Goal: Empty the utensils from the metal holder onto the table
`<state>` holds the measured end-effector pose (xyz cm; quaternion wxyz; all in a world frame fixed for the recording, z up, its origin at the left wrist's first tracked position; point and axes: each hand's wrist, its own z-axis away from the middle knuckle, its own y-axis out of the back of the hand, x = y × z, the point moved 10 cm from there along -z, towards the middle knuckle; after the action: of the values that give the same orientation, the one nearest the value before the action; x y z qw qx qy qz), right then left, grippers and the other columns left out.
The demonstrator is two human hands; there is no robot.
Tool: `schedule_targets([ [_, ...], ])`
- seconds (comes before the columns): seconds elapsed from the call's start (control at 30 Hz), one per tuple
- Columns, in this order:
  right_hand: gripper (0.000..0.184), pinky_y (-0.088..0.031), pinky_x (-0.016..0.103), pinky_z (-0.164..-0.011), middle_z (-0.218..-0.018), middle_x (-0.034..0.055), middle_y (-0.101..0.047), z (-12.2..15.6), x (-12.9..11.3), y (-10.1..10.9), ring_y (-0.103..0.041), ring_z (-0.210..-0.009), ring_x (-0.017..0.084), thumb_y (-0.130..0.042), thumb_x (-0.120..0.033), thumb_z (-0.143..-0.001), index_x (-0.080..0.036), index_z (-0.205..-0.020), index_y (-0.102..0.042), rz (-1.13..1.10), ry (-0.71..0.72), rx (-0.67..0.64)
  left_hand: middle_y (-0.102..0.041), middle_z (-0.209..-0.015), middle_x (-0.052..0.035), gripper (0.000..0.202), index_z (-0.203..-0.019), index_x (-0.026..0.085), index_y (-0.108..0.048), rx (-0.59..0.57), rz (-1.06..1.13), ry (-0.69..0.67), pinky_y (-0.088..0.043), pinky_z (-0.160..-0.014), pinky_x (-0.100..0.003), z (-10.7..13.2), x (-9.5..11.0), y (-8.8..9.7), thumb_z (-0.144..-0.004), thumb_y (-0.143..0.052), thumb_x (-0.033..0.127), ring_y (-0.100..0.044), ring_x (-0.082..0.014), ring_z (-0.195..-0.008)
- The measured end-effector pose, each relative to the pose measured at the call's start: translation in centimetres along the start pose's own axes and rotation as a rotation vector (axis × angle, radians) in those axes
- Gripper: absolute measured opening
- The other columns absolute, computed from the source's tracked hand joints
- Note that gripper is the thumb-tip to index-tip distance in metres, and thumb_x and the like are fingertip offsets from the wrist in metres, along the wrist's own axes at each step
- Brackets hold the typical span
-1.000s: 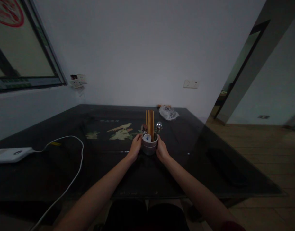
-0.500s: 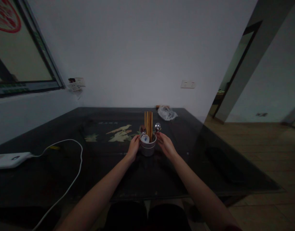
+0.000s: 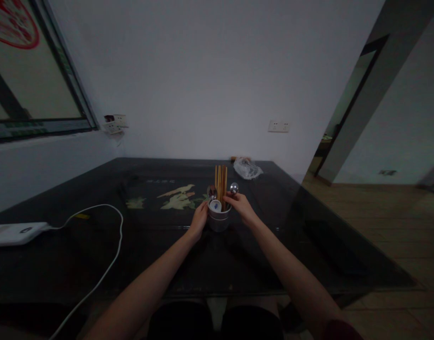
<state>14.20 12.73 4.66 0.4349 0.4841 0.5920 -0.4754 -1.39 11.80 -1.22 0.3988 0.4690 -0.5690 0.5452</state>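
Note:
A pale round utensil holder [image 3: 219,223] stands upright on the dark table. From it rise several wooden chopsticks [image 3: 221,182], a shiny round-bowled spoon [image 3: 234,188] on the right and darker metal spoons [image 3: 212,191] on the left. A white porcelain spoon [image 3: 215,206] with a blue mark leans at the front rim. My left hand [image 3: 199,219] is closed against the holder's left side. Over the right rim, my right hand [image 3: 241,206] has its fingertips pinched at the chopsticks; exactly how many they grip is too small to tell.
The dark table [image 3: 188,264] carries a crumpled clear plastic bag [image 3: 247,168] at its back edge. On the left lie a white power bank [image 3: 20,234] and its white cable [image 3: 120,231]. A dark flat object [image 3: 335,248] lies at the right.
My right hand has moved from the holder's right side up and inward over the rim to the chopsticks. My left hand stays at the holder; the view has shifted slightly.

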Motion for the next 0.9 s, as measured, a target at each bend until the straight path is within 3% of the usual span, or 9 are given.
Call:
schedule_targets([
  [0.23, 0.018, -0.044, 0.027, -0.060, -0.065, 0.0036, -0.069, -1.2, -0.5, 0.6, -0.061, -0.064, 0.017, -0.071, -0.031, -0.058, -0.015, -0.065, -0.068, 0.196, 0.087, 0.104, -0.069, -0.093, -0.0072, 0.034, -0.091, 0.015, -0.065, -0.013, 0.006, -0.034, -0.047, -0.074, -0.027, -0.2, 0.0, 0.0, -0.075, -0.060, 0.045, -0.063, -0.0188, -0.085],
  [0.9, 0.026, -0.031, 0.024, -0.049, -0.053, 0.0018, -0.060, -1.1, -2.9, 1.2, -0.052, -0.053, 0.014, -0.069, -0.039, -0.063, -0.016, -0.054, -0.062, 0.584, 0.227, 0.224, -0.068, -0.087, -0.0061, 0.038, -0.090, 0.014, -0.064, -0.024, 0.024, -0.022, -0.045, -0.070, -0.025, 0.1, 0.3, -0.3, -0.075, -0.061, 0.048, -0.062, -0.0179, -0.080],
])
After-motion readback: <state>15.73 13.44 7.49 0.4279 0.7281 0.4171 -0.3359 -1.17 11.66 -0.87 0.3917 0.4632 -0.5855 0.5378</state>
